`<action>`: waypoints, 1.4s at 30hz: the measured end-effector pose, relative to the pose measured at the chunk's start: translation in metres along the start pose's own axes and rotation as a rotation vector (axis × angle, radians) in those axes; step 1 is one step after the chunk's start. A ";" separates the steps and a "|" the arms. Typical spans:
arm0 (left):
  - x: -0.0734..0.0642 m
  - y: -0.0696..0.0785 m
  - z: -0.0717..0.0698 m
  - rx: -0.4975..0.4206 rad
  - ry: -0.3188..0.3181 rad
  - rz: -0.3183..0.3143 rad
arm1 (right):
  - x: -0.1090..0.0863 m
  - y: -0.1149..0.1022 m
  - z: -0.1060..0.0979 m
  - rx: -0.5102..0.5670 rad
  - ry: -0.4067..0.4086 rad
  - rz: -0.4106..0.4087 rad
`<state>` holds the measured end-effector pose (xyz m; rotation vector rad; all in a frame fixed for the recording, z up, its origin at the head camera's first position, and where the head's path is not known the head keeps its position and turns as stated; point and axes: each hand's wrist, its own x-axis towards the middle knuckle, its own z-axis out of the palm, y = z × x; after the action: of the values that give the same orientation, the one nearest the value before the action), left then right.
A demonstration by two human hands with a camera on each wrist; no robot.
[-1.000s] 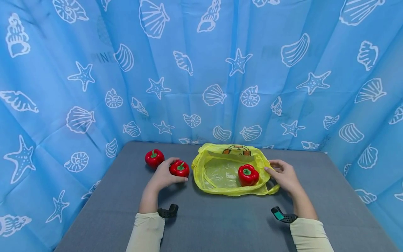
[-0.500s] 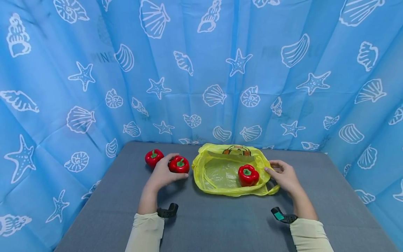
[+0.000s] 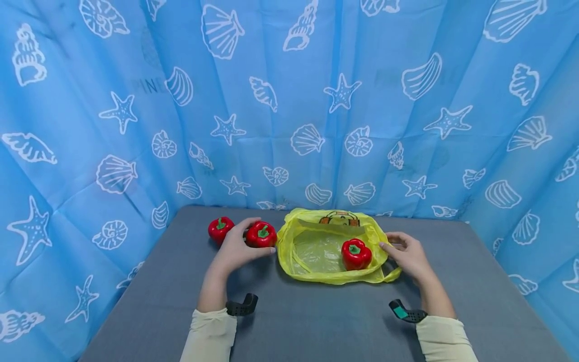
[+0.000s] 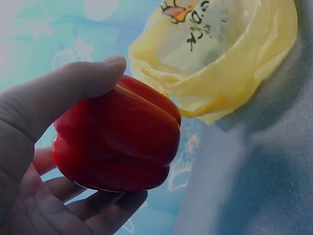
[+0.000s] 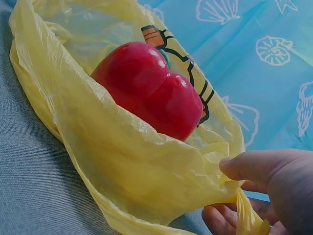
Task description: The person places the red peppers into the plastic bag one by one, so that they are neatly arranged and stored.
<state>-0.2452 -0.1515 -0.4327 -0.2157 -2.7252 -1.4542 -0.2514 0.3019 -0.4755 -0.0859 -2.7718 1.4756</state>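
A glossy red bell pepper (image 3: 261,235) with a green stem is gripped by my left hand (image 3: 233,250). In the left wrist view the thumb lies over this bell pepper (image 4: 117,137) and the fingers curl beneath it. Just to its right stands a yellow plastic bag (image 3: 312,276), its mouth spread wide. Another red bell pepper (image 3: 356,254) rests inside the bag, toward its right side. My right hand (image 3: 409,254) pinches the bag's right rim between thumb and fingers, with a handle strip hanging by the fingers in the right wrist view. A third bell pepper (image 3: 219,230) sits behind my left hand.
The grey table (image 3: 298,322) reaches back to a blue curtain (image 3: 289,110) printed with white shells and starfish. Black wrist mounts (image 3: 243,305) jut inward from both forearms.
My left hand has lifted the bell pepper and carried it slightly right, closer to the bag. The right hand keeps its place on the rim.
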 end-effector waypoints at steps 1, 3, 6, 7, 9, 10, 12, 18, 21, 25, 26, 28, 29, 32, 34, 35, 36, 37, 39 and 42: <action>-0.001 0.001 0.001 -0.003 -0.002 0.002 | 0.000 0.000 0.000 0.001 -0.001 0.002; -0.002 0.002 0.003 -0.009 -0.005 0.006 | -0.001 0.001 0.001 -0.001 0.000 0.000; -0.002 0.004 0.007 -0.022 -0.014 0.009 | 0.000 0.003 0.002 0.002 0.002 0.009; -0.002 0.005 0.009 -0.025 -0.016 0.009 | 0.000 0.003 0.002 0.003 0.002 0.011; -0.002 0.007 0.012 -0.036 -0.025 0.012 | 0.001 0.003 0.003 0.004 0.002 0.011; -0.002 0.007 0.013 -0.037 -0.028 0.014 | 0.001 0.003 0.003 0.007 0.002 0.014; -0.002 0.009 0.015 -0.040 -0.035 0.015 | 0.001 0.004 0.004 0.010 0.003 0.013; -0.004 0.017 0.016 -0.046 -0.048 0.026 | 0.001 0.004 0.003 0.012 0.000 0.003; -0.006 0.023 0.016 -0.052 -0.052 0.046 | 0.000 0.003 0.002 0.012 -0.002 -0.008; -0.007 0.030 0.017 -0.065 -0.064 0.083 | 0.000 0.002 0.001 0.013 -0.003 -0.005; -0.007 0.031 0.018 -0.072 -0.070 0.092 | 0.000 0.002 0.001 0.010 -0.004 -0.007; -0.007 0.034 0.021 -0.087 -0.087 0.105 | 0.000 0.002 0.000 0.012 -0.005 -0.005; -0.007 0.035 0.022 -0.096 -0.097 0.110 | 0.000 0.002 0.000 0.013 -0.007 -0.005; -0.006 0.036 0.027 -0.129 -0.130 0.124 | -0.001 0.001 0.000 0.012 -0.011 -0.014; -0.006 0.038 0.030 -0.147 -0.151 0.129 | -0.001 0.001 0.000 0.008 -0.012 -0.009; -0.006 0.039 0.032 -0.153 -0.160 0.130 | -0.001 0.000 0.000 0.005 -0.012 -0.007; -0.006 0.039 0.034 -0.160 -0.169 0.130 | -0.001 0.000 0.000 0.003 -0.013 -0.005; -0.006 0.039 0.035 -0.166 -0.177 0.128 | -0.001 0.000 0.000 0.000 -0.014 -0.004; -0.006 0.040 0.039 -0.170 -0.189 0.124 | -0.001 0.000 0.000 -0.006 -0.013 0.000; -0.006 0.040 0.043 -0.167 -0.204 0.126 | -0.001 0.000 0.000 -0.008 -0.016 0.005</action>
<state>-0.2323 -0.0941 -0.4242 -0.5611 -2.6803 -1.7099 -0.2506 0.3017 -0.4761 -0.0820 -2.7921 1.4728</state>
